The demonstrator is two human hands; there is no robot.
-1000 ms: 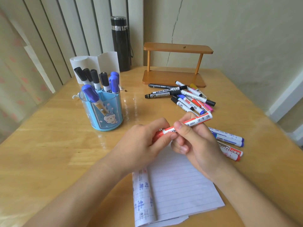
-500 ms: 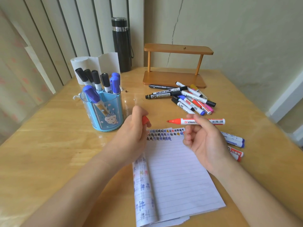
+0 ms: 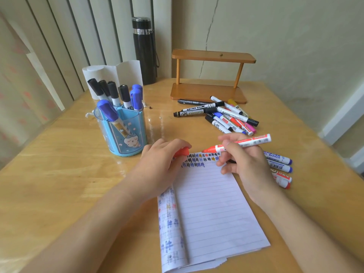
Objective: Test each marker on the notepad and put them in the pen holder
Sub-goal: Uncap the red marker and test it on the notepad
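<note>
My right hand [image 3: 244,164] grips an uncapped red marker [image 3: 246,143], its red tip pointing left just above the top edge of the lined notepad [image 3: 212,209]. My left hand [image 3: 159,164] rests on the notepad's top left corner and holds the marker's red cap [image 3: 182,151]. Rows of small coloured test marks run along the notepad's top lines. The blue pen holder [image 3: 123,133] stands to the left with several black and blue markers in it. A pile of loose markers [image 3: 222,115] lies beyond the notepad, and a few more markers [image 3: 279,166] lie right of my right hand.
A wooden two-tier stand [image 3: 210,75] sits at the table's far edge, with a black flask [image 3: 144,50] and a white paper roll [image 3: 112,73] to its left. A wall runs behind and to the right. Folded-back notepad pages curl at the pad's left side.
The marker was pulled out of its cap: my left hand kept the cap and settled on the notepad's corner, while my right hand brought the red tip down to the page's top edge.
</note>
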